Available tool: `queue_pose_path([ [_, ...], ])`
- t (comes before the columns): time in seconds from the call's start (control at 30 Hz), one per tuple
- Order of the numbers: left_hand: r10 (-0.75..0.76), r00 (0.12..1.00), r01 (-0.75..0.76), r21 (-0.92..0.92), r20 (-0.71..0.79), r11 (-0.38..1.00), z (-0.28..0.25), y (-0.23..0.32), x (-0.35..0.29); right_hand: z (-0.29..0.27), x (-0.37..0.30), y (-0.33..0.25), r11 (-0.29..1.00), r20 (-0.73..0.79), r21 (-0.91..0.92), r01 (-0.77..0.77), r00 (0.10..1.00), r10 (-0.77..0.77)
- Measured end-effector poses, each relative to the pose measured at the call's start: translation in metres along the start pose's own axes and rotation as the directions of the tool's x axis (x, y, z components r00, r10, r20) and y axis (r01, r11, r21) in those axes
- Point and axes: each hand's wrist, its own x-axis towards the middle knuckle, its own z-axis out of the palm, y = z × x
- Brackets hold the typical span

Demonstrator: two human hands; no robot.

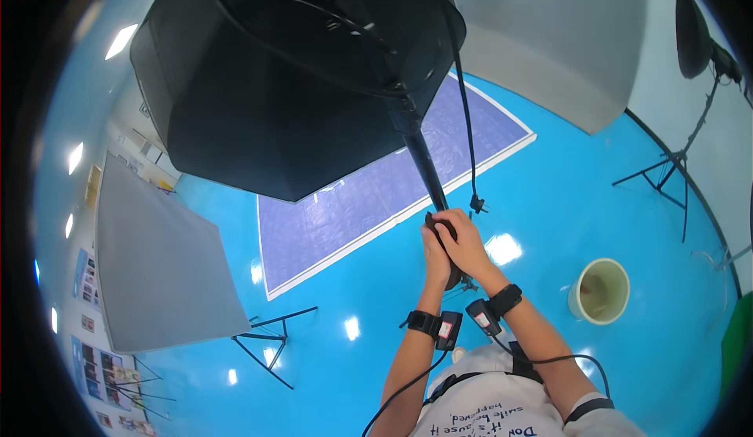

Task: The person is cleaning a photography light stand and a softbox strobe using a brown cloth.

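Observation:
A black light stand (423, 164) runs up from my hands to a large black octagonal softbox (259, 116), which fills the upper left. My left hand (436, 258) is closed round the lower part of the stand. Just to the right, my right hand (466, 247) is closed on the same dark part, its fingers close to the left thumb. The exact grip is partly hidden by the hands. A loose black cable with a plug (478, 203) hangs beside the pole, beyond my right hand.
A grey softbox (157, 257) on a tripod stands at left. A purple mat with white edges (329, 237) lies on the blue floor. To the right are a cream bin (600, 292) and another light on a tripod (682, 155). A grey backdrop (557, 37) hangs behind.

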Motion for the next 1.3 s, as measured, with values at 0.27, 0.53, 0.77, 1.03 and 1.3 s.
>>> queue_pose_path([
  [0.27,0.17,0.985,-0.158,0.417,0.008,0.895,0.005,0.039,0.001,-0.013,0.003,-0.008,0.967,-0.175,0.212,-0.144,0.967,0.183],
  [0.53,0.595,0.804,-0.518,0.492,-0.001,0.7,0.005,0.148,0.062,-0.046,0.05,-0.051,0.949,-0.193,0.313,0.021,0.98,0.041],
  [0.77,0.574,0.815,-0.575,0.226,0.077,0.786,0.047,0.179,0.079,-0.05,0.105,-0.059,0.924,-0.252,0.355,0.141,0.966,-0.05],
  [1.03,0.747,0.663,-0.709,0.277,-0.051,0.648,0.06,0.169,0.086,-0.031,0.092,-0.031,0.875,-0.239,0.449,0.183,0.968,-0.08],
  [1.3,0.717,0.691,-0.662,0.316,-0.094,0.68,0.058,0.167,0.088,-0.031,0.1,-0.036,0.82,-0.236,0.553,0.146,0.972,-0.015],
])
